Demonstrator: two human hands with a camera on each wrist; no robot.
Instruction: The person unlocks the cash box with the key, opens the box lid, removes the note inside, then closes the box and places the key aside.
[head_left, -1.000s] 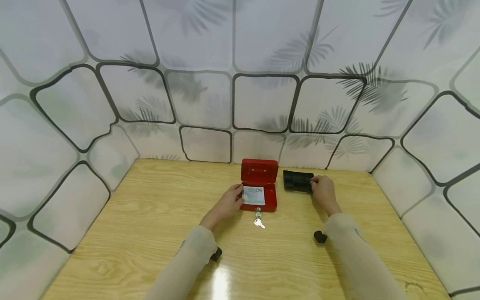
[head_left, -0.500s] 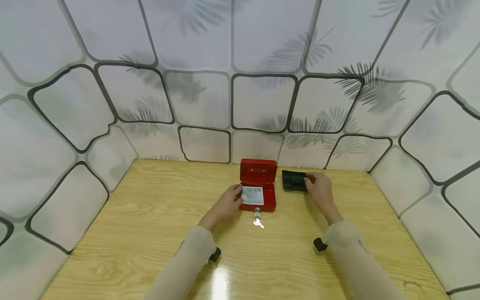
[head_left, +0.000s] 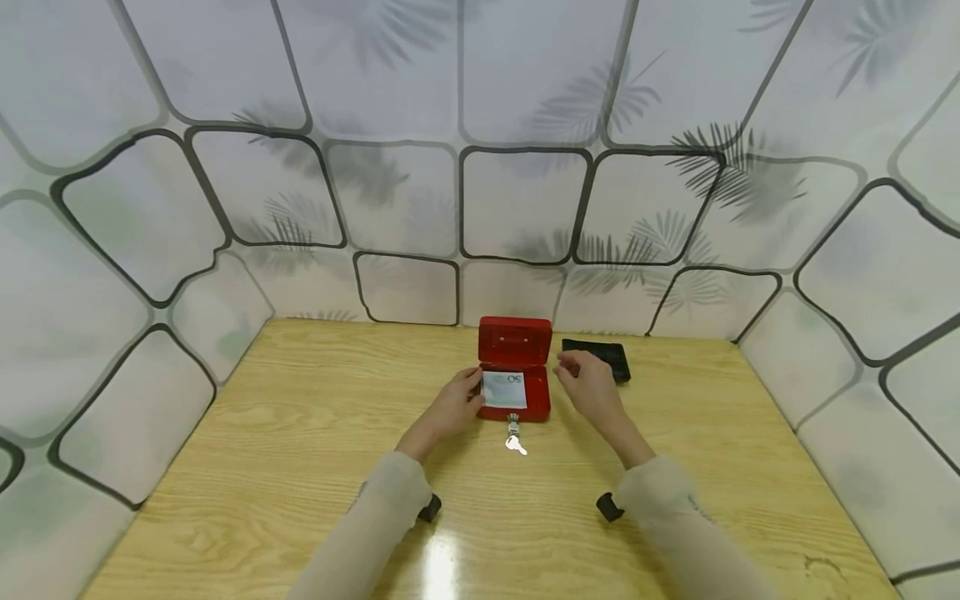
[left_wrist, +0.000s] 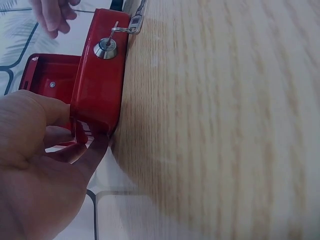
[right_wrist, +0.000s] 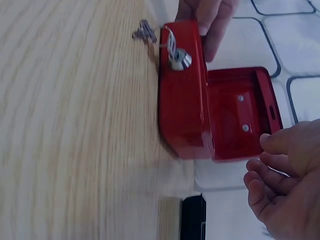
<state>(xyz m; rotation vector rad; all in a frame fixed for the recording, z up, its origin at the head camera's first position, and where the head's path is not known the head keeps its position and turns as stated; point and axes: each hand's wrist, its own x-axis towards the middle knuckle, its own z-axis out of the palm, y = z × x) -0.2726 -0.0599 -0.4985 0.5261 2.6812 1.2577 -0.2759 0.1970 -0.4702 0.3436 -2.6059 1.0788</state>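
A small red cash box (head_left: 534,403) stands open mid-table, its lid (head_left: 515,342) upright. A pale banknote (head_left: 505,389) lies inside. A key sits in the front lock (head_left: 513,423) with a second key (head_left: 517,447) hanging from it. My left hand (head_left: 472,392) grips the box's left wall; in the left wrist view its fingers (left_wrist: 60,135) curl round the box (left_wrist: 97,85) at the corner. My right hand (head_left: 573,368) hovers just right of the box, fingers loosely curled, holding nothing. In the right wrist view that hand (right_wrist: 275,172) hangs beside the lid (right_wrist: 240,112).
A black tray (head_left: 606,357) lies on the wooden table (head_left: 300,433) behind my right hand, near the back wall; it shows as a black tray edge (right_wrist: 193,217) in the right wrist view. Patterned panels wall in the table on three sides.
My right hand has left the black tray and moved left to the box's right side. The tray stays on the table. The left hand has not moved.
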